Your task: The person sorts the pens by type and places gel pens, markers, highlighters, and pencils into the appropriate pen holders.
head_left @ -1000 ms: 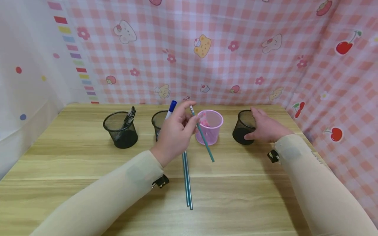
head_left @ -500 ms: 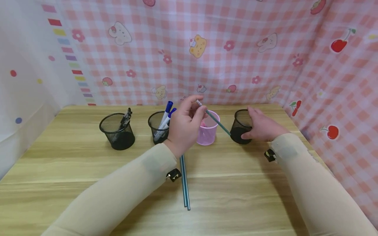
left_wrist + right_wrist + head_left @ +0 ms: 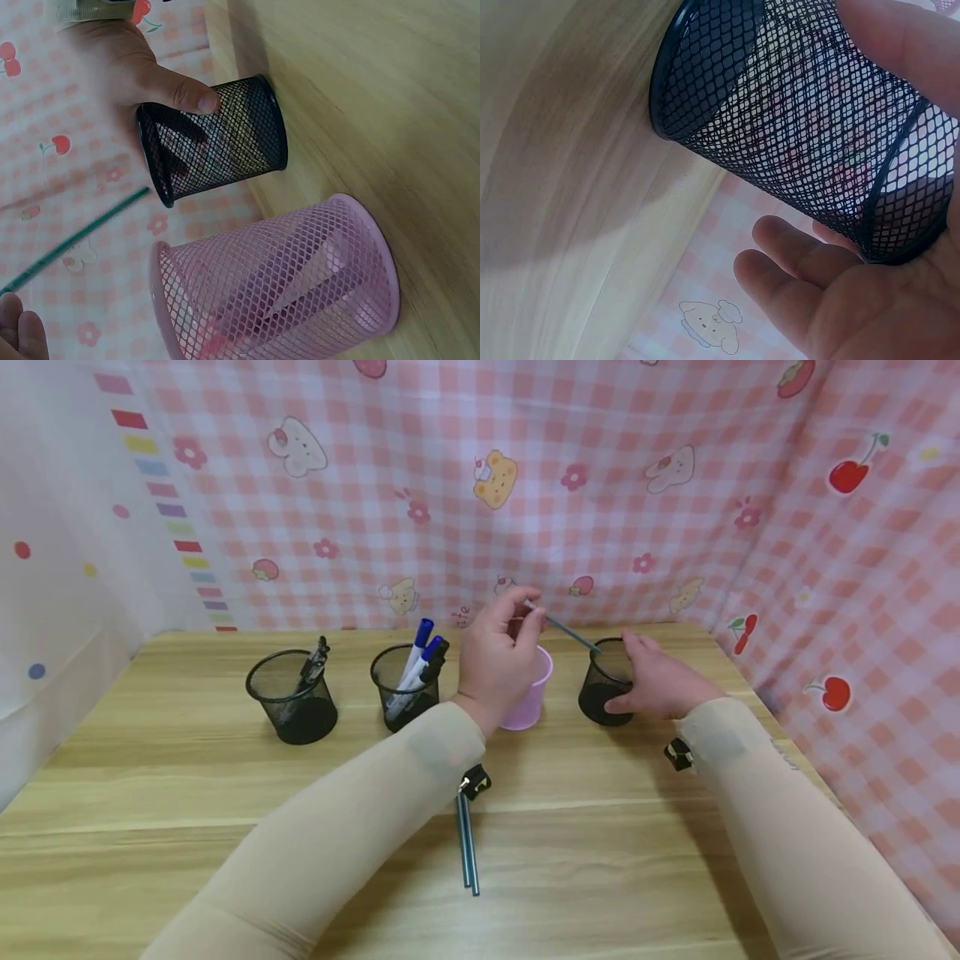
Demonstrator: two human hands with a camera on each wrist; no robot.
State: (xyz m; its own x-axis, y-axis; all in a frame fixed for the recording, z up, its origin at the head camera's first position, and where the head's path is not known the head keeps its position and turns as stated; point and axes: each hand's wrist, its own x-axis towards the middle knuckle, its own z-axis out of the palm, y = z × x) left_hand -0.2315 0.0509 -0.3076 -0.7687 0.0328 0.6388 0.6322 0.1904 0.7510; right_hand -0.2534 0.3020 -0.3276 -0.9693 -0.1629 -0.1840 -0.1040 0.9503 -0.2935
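My left hand [image 3: 498, 652] pinches a green pencil [image 3: 572, 632] by its eraser end between thumb and fingers. The pencil slants down to the right, its far tip right at the rim of a black mesh pen cup [image 3: 604, 697]. In the left wrist view that tip shows just outside the mouth of the cup. My right hand [image 3: 663, 679] holds this cup from the right, thumb on the near side and fingers behind; the right wrist view shows the mesh [image 3: 795, 112] against the palm. A pink mesh cup [image 3: 527, 703] stands beneath my left hand, partly hidden by it.
Two more green pencils [image 3: 468, 852] lie on the wooden table [image 3: 600, 860] under the left forearm. Left of the hands stand a black mesh cup with blue-capped markers [image 3: 420, 664] and another with black pens [image 3: 311, 668]. A checked curtain [image 3: 420, 460] hangs behind.
My left hand has moved right and up, swinging the pencil's tip from above the table to the right cup's rim. My right hand keeps its hold on that cup.
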